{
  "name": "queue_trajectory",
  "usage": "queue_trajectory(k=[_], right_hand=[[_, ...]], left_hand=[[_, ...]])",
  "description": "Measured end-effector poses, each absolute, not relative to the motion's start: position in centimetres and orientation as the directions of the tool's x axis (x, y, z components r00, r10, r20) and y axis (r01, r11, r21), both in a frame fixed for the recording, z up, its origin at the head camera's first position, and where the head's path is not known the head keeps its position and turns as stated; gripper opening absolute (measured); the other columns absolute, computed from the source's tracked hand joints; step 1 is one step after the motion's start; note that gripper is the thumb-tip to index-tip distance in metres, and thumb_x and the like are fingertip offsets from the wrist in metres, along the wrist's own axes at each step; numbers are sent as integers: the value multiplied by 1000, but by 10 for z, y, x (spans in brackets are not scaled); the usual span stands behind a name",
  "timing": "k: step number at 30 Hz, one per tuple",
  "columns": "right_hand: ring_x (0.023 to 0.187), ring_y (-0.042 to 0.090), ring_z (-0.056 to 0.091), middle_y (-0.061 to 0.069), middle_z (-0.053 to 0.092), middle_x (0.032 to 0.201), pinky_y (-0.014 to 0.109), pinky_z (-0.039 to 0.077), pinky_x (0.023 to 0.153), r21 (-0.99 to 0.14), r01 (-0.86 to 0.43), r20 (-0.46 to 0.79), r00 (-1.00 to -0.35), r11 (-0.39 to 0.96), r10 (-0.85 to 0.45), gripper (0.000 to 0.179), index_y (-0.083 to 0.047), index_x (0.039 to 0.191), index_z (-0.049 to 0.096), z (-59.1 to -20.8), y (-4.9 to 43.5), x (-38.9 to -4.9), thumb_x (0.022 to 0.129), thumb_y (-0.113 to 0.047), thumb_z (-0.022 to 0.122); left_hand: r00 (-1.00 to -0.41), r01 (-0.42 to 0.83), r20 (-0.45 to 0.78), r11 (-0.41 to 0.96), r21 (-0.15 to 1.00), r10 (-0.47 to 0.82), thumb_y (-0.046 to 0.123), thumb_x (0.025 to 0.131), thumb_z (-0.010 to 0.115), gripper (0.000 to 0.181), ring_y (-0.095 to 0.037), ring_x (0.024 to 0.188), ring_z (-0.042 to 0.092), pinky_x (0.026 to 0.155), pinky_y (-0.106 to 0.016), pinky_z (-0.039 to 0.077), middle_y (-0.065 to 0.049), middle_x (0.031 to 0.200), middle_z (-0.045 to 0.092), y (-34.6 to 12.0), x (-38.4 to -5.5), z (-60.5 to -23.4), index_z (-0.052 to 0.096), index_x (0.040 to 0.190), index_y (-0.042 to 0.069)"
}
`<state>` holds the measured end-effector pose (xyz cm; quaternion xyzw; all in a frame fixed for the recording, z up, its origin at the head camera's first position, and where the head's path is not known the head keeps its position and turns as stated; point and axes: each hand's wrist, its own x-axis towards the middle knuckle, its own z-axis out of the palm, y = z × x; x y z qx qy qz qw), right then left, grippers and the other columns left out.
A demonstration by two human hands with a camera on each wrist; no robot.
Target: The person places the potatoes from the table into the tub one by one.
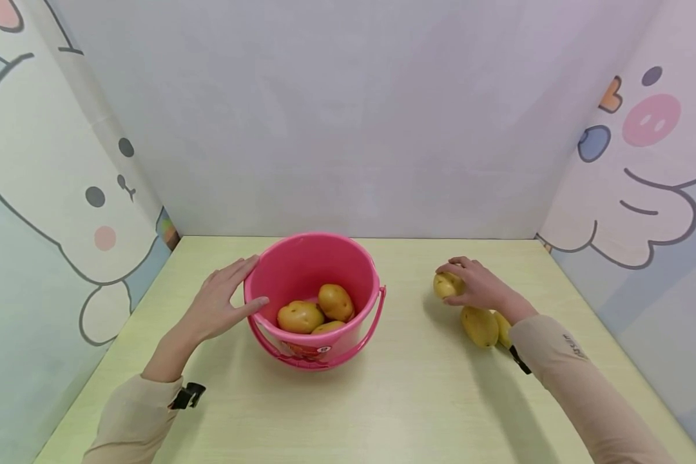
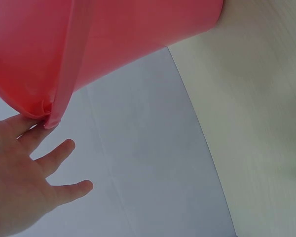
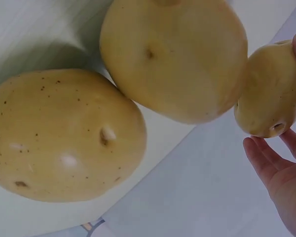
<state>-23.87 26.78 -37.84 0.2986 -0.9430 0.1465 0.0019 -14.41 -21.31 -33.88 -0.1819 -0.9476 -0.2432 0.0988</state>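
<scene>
My right hand (image 1: pixel 478 287) pinches a yellow potato (image 1: pixel 448 285) between thumb and fingers at the table's right side. In the right wrist view, that potato (image 3: pixel 271 91) sits between the thumb and the fingertips of the hand (image 3: pixel 291 177). Two more potatoes, one at the front (image 1: pixel 479 327) and one partly hidden (image 1: pixel 503 330), lie below the wrist. My left hand (image 1: pixel 220 303) rests at the left rim of a pink bucket (image 1: pixel 313 241), fingers extended and thumb across the rim. Its fingertips touch the rim by the handle joint in the left wrist view. Inside the bucket lie several potatoes (image 1: pixel 300 317).
The bucket's handle (image 1: pixel 377 322) hangs down at its front and right. A pale wooden table (image 1: pixel 406 399) carries everything. Behind it stands a plain light wall (image 1: pixel 348 129), with cartoon-printed panels (image 1: pixel 29 193) on both sides.
</scene>
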Motion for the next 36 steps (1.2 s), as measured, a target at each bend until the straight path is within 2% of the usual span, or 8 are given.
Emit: queue_trajectory(k=[16,27,36], right_hand=[[103,37,40,17,41,122,53,36,84,-240,-653,127,-755,718,-644,54,-18,117,52,-356,254,-225,70,-30,74],[104,37,40,18,42,120,53,36,84,-188,-722,169,-692,666,-702,55,-15,117,52,-344,248,-216,69,-30,74],[107,36,39,17,41,122,52,37,84,-170,-737,165,-676,654,-718,57,-16,119,51,-332,242,-210,70,-33,74]], left_hand=[[-913,395,278,822,411,300,42,75,64,79,-34,123,24,94,-59,19,-14,135,35,-213,-145,-340,30,138,10],[-914,391,276,824,410,297,39,74,65,78,-35,123,24,94,-59,19,-14,135,35,-213,-145,-339,30,138,9],[-917,387,270,822,417,295,38,74,65,78,-34,124,23,94,-59,18,-14,135,34,-213,-145,-340,30,138,10]])
